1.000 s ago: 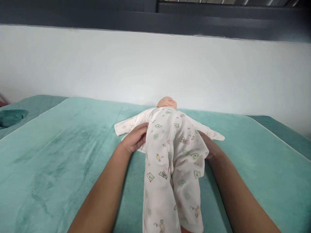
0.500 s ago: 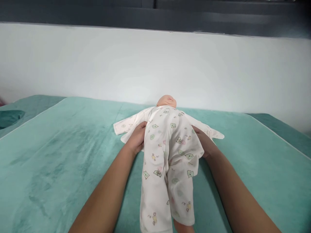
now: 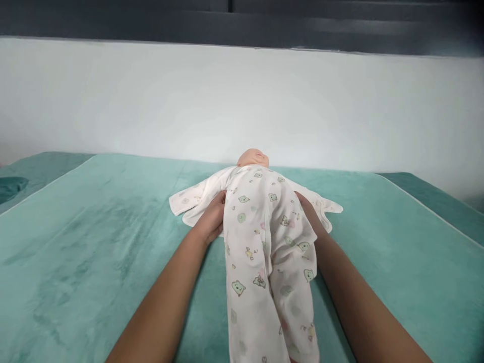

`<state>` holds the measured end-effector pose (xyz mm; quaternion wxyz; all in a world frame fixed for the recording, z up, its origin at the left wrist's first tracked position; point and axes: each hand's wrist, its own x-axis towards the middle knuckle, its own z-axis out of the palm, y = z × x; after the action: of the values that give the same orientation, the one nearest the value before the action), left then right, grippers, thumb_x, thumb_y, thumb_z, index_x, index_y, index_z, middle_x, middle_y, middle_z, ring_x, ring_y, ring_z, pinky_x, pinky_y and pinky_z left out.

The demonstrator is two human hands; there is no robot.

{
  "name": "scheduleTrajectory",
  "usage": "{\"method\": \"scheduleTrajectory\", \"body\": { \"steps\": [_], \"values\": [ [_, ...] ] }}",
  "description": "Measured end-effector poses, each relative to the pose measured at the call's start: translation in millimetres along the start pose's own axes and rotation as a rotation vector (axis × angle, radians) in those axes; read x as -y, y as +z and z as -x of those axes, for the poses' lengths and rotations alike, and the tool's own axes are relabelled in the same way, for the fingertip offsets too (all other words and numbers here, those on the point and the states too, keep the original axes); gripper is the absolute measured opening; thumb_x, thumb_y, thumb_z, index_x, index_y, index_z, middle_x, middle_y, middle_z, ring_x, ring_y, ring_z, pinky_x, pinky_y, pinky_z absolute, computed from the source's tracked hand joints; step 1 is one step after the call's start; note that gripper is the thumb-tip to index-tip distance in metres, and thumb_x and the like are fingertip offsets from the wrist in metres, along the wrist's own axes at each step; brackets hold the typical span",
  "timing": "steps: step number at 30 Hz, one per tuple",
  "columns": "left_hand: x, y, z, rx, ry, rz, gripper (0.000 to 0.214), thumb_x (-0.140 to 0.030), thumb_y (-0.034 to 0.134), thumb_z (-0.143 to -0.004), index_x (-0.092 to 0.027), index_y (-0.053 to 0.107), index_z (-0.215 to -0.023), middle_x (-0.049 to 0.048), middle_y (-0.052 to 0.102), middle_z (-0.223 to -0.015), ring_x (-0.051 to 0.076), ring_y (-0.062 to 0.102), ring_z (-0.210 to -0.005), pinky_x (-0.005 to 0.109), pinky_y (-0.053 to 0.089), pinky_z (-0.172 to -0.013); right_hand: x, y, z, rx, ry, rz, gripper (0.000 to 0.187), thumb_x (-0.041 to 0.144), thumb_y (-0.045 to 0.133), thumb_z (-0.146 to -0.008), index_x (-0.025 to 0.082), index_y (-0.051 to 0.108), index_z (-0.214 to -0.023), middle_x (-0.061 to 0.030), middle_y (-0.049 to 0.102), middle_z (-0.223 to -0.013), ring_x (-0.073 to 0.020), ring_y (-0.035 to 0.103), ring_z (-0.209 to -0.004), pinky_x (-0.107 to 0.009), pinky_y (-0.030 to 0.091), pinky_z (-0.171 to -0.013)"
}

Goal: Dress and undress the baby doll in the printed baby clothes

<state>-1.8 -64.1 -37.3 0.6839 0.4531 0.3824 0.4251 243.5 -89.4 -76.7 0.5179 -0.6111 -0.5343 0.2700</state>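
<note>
A baby doll [image 3: 252,159] lies on its back, head away from me. White trousers [image 3: 247,267] printed with small green bears cover its legs and reach high up its front. Beneath them, a white long-sleeved top [image 3: 192,199] spreads out to both sides. My left hand [image 3: 214,217] is closed on the trousers' left edge near the waist. On the opposite edge, my right hand [image 3: 310,214] grips the trousers too, its fingertips mostly hidden behind the cloth. The doll's feet are out of view or covered.
A green plush cover [image 3: 94,242] spreads under the doll. Behind it rises a white wall [image 3: 242,101], with a dark ledge [image 3: 151,27] above. Darker green fabric [image 3: 13,187] lies at the far left, and more shows at the right edge.
The trouser legs have swung right and extended toward me, covering the lower leg that showed before. The camera view has shifted slightly. Both hands keep their places at the waist.
</note>
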Motion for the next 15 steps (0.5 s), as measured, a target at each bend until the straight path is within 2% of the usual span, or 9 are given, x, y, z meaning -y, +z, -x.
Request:
{"method": "scheduleTrajectory", "body": {
  "steps": [4, 7, 11, 15],
  "values": [
    [0.0, -5.0, -3.1, 0.080, 0.001, -0.049, 0.051, -0.026, 0.081, -0.064, -0.016, 0.068, -0.112, 0.0096, 0.070, -0.116, 0.028, 0.063, -0.104, 0.040, 0.052, -0.089, -2.0, -0.9, -2.7, 0.058, 0.047, -0.077, 0.016, 0.042, 0.065, -0.069, 0.028, 0.065, -0.076, -0.0058, 0.074, -0.090, -0.0315, 0.064, -0.099, -0.042, 0.048, -0.094],
    [2.7, -5.7, -3.8, 0.078, 0.048, -0.076, 0.048, -0.029, 0.079, -0.067, -0.017, 0.069, -0.113, 0.0090, 0.070, -0.119, 0.029, 0.061, -0.110, 0.041, 0.050, -0.095, 1.9, -1.1, -0.6, 0.130, 0.080, -0.115, 0.025, 0.037, 0.066, -0.072, 0.025, 0.072, -0.093, -0.0055, 0.074, -0.105, -0.0323, 0.063, -0.107, -0.044, 0.047, -0.097],
    [3.7, -1.3, 0.1, 0.041, 0.096, -0.106, 0.046, -0.037, 0.076, -0.072, -0.018, 0.070, -0.112, 0.0088, 0.070, -0.118, 0.031, 0.060, -0.113, 0.043, 0.047, -0.099, 7.4, -1.5, 3.1, 0.196, 0.094, -0.128, 0.034, 0.039, 0.068, -0.074, 0.025, 0.075, -0.104, -0.0072, 0.072, -0.117, -0.0328, 0.063, -0.111, -0.045, 0.048, -0.099],
    [-0.2, 4.1, 4.7, -0.042, 0.109, -0.123, 0.041, -0.035, 0.072, -0.075, -0.017, 0.069, -0.112, 0.0088, 0.070, -0.118, 0.030, 0.059, -0.111, 0.039, 0.048, -0.092, 8.6, 0.9, 4.6, 0.227, 0.099, -0.162, 0.034, 0.037, 0.068, -0.075, 0.028, 0.075, -0.106, -0.0045, 0.072, -0.119, -0.0308, 0.065, -0.110, -0.045, 0.048, -0.100]
  ]
}}
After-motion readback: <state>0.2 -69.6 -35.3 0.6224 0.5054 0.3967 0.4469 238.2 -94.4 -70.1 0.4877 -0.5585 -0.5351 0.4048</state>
